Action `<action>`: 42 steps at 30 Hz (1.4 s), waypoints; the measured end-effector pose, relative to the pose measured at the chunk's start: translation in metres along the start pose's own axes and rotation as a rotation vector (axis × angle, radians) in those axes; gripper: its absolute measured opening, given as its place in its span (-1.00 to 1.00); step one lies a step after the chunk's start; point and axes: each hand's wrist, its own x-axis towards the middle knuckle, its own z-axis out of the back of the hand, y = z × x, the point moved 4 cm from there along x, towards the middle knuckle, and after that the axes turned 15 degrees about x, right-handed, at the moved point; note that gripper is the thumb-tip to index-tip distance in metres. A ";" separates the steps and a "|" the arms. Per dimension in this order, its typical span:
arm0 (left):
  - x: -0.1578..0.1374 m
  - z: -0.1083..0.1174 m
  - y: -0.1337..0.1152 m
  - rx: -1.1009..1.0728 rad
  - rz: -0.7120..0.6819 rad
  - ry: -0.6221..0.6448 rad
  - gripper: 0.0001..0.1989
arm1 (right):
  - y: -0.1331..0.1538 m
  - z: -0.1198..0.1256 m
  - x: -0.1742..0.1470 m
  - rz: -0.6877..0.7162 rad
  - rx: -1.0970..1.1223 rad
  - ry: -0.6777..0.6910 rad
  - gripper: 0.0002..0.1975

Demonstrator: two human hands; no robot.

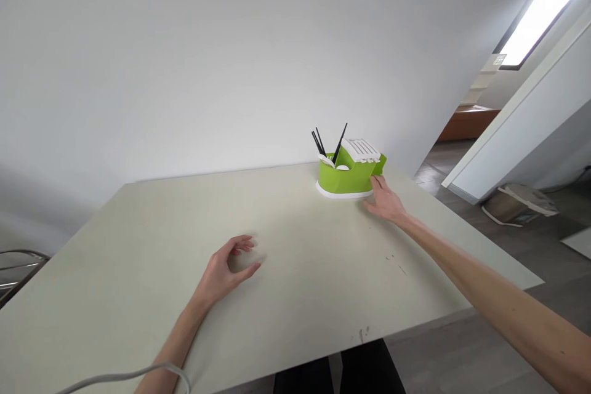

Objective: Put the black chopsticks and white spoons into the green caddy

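A green cutlery holder with a white base stands toward the back right of the table, close to the wall. Black chopsticks and white spoons or forks stick up from its left part. A white slotted piece sits on its right part. My right hand reaches to the holder's right front side, fingers stretched and thumb apart, its fingertips at the green wall; I cannot tell if they touch. My left hand rests on the table at centre left, fingers loosely curved and apart from the thumb, holding nothing.
The pale table has dark scuff marks near its front edge. A grey cable crosses my left forearm. At the far left is a metal-framed chair. To the right, a wrapped bundle lies on the floor.
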 end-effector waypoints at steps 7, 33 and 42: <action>0.000 0.000 -0.007 -0.002 -0.012 -0.005 -0.48 | 0.029 -0.010 -0.022 0.060 0.017 -0.029 -0.12; -0.051 0.032 -0.037 0.005 -0.147 -0.009 -0.57 | 0.157 -0.028 -0.130 0.189 0.158 -0.017 0.01; -0.050 0.052 -0.063 0.071 -0.255 -0.072 -0.60 | 0.172 -0.035 -0.151 0.218 0.194 -0.051 -0.04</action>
